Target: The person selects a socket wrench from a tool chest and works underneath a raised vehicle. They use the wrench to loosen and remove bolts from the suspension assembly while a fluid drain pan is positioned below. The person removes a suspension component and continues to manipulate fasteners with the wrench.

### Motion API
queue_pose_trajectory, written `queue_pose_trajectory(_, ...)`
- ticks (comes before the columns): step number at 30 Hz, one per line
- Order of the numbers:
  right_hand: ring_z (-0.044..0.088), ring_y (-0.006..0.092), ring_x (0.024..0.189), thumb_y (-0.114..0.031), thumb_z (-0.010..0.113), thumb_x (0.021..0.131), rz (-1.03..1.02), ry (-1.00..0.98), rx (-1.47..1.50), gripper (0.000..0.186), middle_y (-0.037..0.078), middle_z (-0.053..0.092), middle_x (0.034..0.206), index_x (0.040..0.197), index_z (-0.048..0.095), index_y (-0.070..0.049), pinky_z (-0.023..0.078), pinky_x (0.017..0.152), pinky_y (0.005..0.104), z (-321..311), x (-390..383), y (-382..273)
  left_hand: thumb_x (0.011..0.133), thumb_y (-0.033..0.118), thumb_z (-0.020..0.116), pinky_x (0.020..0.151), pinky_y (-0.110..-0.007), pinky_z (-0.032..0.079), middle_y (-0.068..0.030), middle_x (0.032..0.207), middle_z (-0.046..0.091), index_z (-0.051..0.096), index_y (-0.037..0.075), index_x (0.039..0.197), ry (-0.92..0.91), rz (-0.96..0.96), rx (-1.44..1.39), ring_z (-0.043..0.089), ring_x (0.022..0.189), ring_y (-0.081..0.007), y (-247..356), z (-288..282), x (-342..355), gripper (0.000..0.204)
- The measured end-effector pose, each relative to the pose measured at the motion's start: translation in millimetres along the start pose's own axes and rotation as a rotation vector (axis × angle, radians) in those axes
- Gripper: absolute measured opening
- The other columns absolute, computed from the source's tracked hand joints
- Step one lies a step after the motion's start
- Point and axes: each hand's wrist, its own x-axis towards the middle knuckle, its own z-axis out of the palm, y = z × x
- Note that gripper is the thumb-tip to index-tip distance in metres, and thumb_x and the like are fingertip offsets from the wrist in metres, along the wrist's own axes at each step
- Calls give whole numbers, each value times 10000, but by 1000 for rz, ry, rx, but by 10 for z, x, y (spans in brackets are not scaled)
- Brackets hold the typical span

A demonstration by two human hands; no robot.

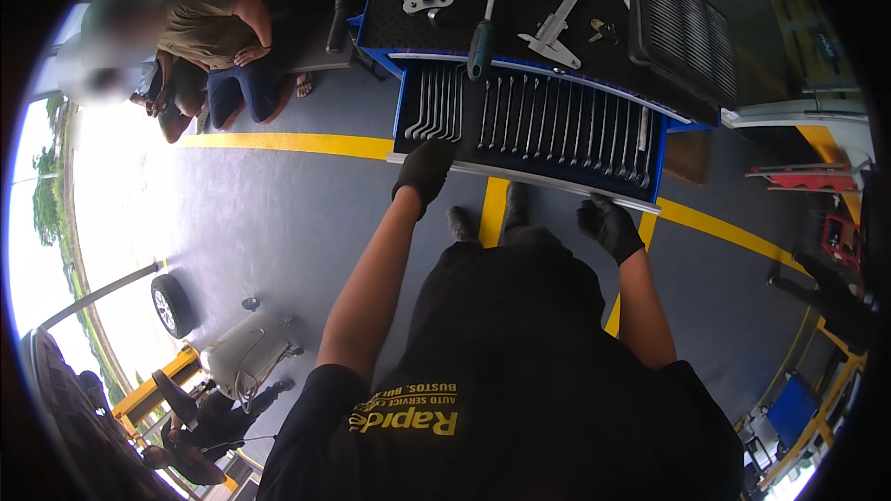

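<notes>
My left hand (424, 170), gloved, rests on the front edge of the open drawer (529, 172) at frame centre, apparently gripping it; the view is too small to confirm. My right hand (608, 225), gloved and loosely curled, holds nothing, just below the drawer's right end. Wrenches (548, 121) lie in rows inside.
</notes>
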Motion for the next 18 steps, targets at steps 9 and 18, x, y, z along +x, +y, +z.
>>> queue_pose_trajectory(9,737,277,850,-475,704,965,-16,73,-244,510,145,743,981,1113,672,12,614,804,415,-17,-603,610,961,120,587,881,-430,592,-185,1119,745,768,73,1058,-456,-101,99,723,1060,-350,-189,102,-268,211)
queue_pose_trajectory(18,729,228,731,-479,637,1001,-11,176,-393,493,134,740,866,1047,701,8,601,700,356,47,-933,865,969,142,594,916,-411,577,-130,1136,733,736,91,1109,-279,-120,-90,705,1102,-307,-225,97,-823,205)
